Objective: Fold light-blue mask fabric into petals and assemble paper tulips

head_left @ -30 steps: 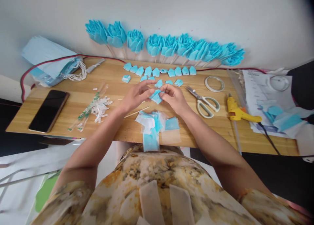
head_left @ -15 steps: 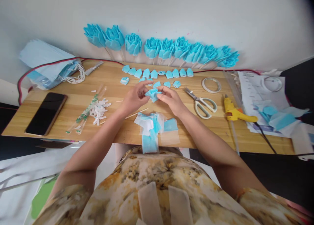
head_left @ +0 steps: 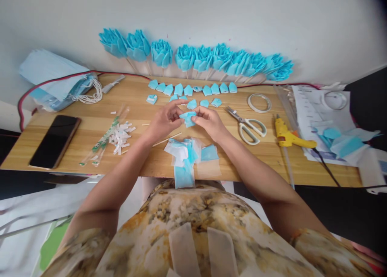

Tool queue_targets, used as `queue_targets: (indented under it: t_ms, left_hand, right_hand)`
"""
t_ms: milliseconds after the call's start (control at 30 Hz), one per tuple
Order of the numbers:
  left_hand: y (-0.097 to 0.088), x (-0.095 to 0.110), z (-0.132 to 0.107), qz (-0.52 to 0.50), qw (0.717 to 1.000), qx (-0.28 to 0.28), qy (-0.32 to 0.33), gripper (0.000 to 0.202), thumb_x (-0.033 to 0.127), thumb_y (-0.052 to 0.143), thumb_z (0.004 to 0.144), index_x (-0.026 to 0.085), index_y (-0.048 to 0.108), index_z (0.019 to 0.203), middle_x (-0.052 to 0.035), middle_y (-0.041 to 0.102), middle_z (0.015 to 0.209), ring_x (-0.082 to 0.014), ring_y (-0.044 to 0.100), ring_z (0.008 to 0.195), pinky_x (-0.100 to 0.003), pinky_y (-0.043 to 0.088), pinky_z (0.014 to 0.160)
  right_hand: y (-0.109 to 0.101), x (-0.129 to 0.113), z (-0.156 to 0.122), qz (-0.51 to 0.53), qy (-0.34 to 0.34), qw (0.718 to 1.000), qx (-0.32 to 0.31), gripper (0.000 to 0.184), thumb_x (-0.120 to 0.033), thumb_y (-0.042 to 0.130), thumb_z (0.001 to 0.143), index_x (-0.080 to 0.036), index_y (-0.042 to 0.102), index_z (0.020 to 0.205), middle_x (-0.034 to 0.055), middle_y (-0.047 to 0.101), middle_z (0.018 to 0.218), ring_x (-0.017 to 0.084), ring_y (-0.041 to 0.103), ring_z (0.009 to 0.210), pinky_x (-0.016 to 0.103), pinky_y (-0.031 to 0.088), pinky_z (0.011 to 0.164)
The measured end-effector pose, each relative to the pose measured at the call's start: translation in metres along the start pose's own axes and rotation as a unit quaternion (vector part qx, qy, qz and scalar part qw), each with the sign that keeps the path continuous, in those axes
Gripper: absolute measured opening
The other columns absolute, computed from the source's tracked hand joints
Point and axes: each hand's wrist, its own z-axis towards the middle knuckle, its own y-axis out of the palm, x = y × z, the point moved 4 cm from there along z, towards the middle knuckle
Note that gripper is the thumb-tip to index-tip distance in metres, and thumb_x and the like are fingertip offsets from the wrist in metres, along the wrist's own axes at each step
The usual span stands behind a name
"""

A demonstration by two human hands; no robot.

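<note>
Between both hands is a small folded piece of blue fabric (head_left: pixel 189 119). My left hand (head_left: pixel 165 122) pinches its left edge, with the forefinger stretched above it. The fingers of my right hand (head_left: pixel 209 122) are closed on its right side. Just beyond lie folded blue petals (head_left: pixel 191 104) in two rows. Nearer to me is a heap of cut blue and white fabric pieces (head_left: pixel 185 158), partly hanging over the table edge. A thin wooden stick (head_left: pixel 167 139) lies close to my left wrist.
Blue fabric flowers (head_left: pixel 185 57) on sticks lean against the wall. Scissors (head_left: pixel 248 126), a tape roll (head_left: pixel 259 103) and a yellow glue gun (head_left: pixel 290 136) lie right. Left are a phone (head_left: pixel 56 141), white scraps (head_left: pixel 120 137) and a stack of masks (head_left: pixel 57 77). A red-black cable (head_left: pixel 121 73) crosses behind.
The blue piece has turned slightly in my fingers, and its top edge now looks straighter. Both hands stay in nearly the same place. The view has shifted a little.
</note>
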Motion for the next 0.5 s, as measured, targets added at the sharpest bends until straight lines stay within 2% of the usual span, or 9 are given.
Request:
queue_targets:
  t_ms: [133,233,300,500]
  left_hand:
    - [-0.006,-0.011,0.003,-0.042,0.999,0.005,-0.023,0.056,0.022,0.08,0.074,0.021,0.063,0.127,0.001,0.066,0.078,-0.0091,0.055,0.064,-0.022,0.041,0.058]
    - [-0.01,-0.016,0.004,-0.061,0.997,0.022,-0.033,0.059,0.023,0.083,0.071,0.021,0.062,0.126,0.0014,0.065,0.077,-0.0089,0.055,0.064,-0.022,0.041,0.058]
    - [-0.01,-0.016,0.004,-0.063,0.997,0.023,-0.034,0.059,0.024,0.084,0.07,0.02,0.063,0.125,0.0017,0.064,0.077,-0.0085,0.055,0.064,-0.022,0.041,0.059]
    - [-0.008,-0.012,0.003,-0.085,0.996,0.003,-0.015,0.058,0.023,0.085,0.071,0.021,0.064,0.124,0.0025,0.065,0.075,-0.0084,0.054,0.063,-0.021,0.04,0.057]
  right_hand:
    - [-0.002,-0.003,0.0,0.005,0.001,1.0,-0.023,0.021,-0.041,0.066,0.076,-0.021,0.062,0.079,-0.0032,0.054,0.072,0.014,0.048,0.071,0.028,0.037,0.07]
    - [-0.002,-0.005,0.001,0.012,-0.002,0.999,-0.037,0.023,-0.041,0.066,0.078,-0.02,0.064,0.086,-0.0024,0.057,0.076,0.015,0.051,0.075,0.029,0.04,0.073]
    - [-0.001,-0.004,0.001,0.012,-0.008,0.999,-0.03,0.025,-0.042,0.069,0.077,-0.02,0.063,0.088,-0.0036,0.054,0.075,0.014,0.049,0.073,0.029,0.039,0.073]
    - [0.0,0.002,0.005,0.009,-0.008,1.0,0.01,0.024,-0.041,0.069,0.072,-0.021,0.058,0.076,-0.0057,0.047,0.068,0.011,0.041,0.066,0.028,0.034,0.067]
